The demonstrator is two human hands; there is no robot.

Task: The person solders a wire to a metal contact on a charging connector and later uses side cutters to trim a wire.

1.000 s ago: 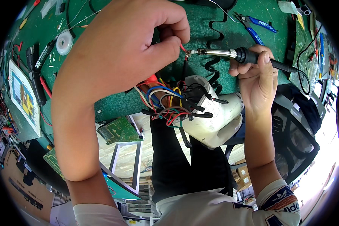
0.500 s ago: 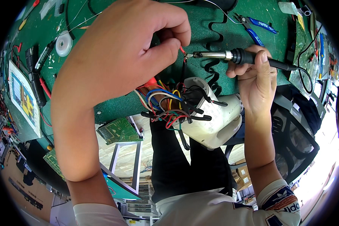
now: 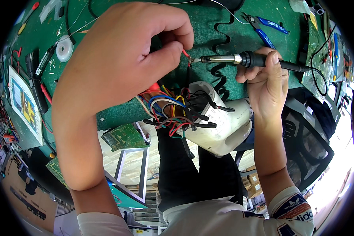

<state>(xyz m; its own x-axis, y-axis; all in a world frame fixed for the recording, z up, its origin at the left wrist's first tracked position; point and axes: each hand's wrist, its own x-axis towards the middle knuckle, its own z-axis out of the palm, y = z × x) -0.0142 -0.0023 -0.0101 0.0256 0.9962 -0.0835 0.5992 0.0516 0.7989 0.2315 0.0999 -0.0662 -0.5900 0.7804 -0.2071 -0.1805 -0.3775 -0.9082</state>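
My left hand (image 3: 145, 51) pinches a thin red wire (image 3: 185, 52) between thumb and forefinger. The wire's bare end meets a black wire (image 3: 189, 72) that rises from below. In my right hand (image 3: 269, 72) is a soldering iron (image 3: 255, 59) with a black handle and steel barrel, pointing left. Its tip touches or nearly touches the joint of the two wires. Below the hands, a white plastic housing (image 3: 220, 129) leans at the table's near edge. A bundle of coloured wires (image 3: 173, 104), several ending in black sleeves, spills from its opening.
On the green mat (image 3: 208, 35) lie blue-handled cutters (image 3: 265, 29) at the back right and a white solder spool (image 3: 64, 50) at the left. A black flashlight (image 3: 36, 84) and a printed sheet (image 3: 25, 104) are further left. Right of my legs stands a mesh chair (image 3: 306, 145).
My left hand, the red wire and the wire bundle have shifted slightly left. The iron's tip has followed the joint a little to the left; the grips are the same.
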